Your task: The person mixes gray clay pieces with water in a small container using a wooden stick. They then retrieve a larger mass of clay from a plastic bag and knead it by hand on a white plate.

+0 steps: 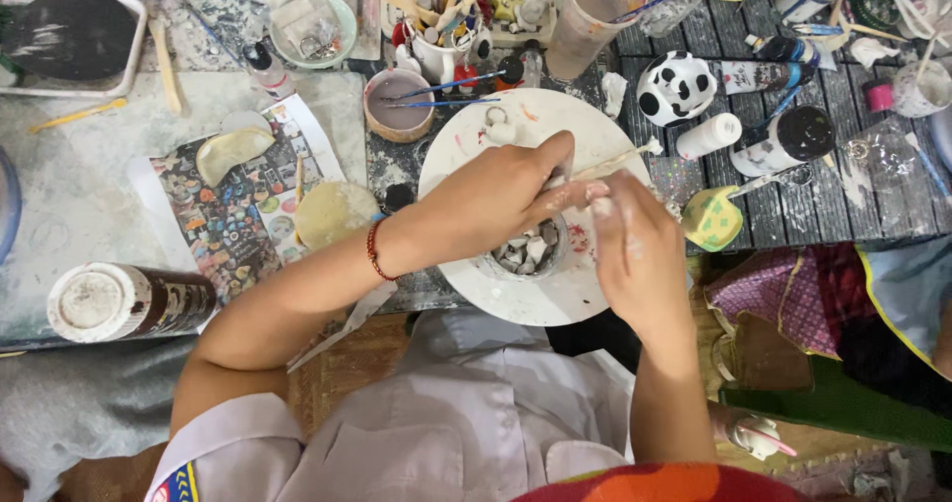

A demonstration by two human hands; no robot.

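Head view: cluttered, paint-stained craft table (79,194)

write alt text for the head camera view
Two hands, left hand and right hand, meet over a small cup of white pieces on a round white turntable; the left holds a thin stick. Paint bottles, brushes and a black-and-white figurine crowd the table.

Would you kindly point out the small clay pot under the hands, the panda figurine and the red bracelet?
Small clay pot (526,254), head view, on its grey patterned inside.
Panda figurine (675,87), head view, on its white body.
Red bracelet (375,252), head view, on the beads at the left wrist.
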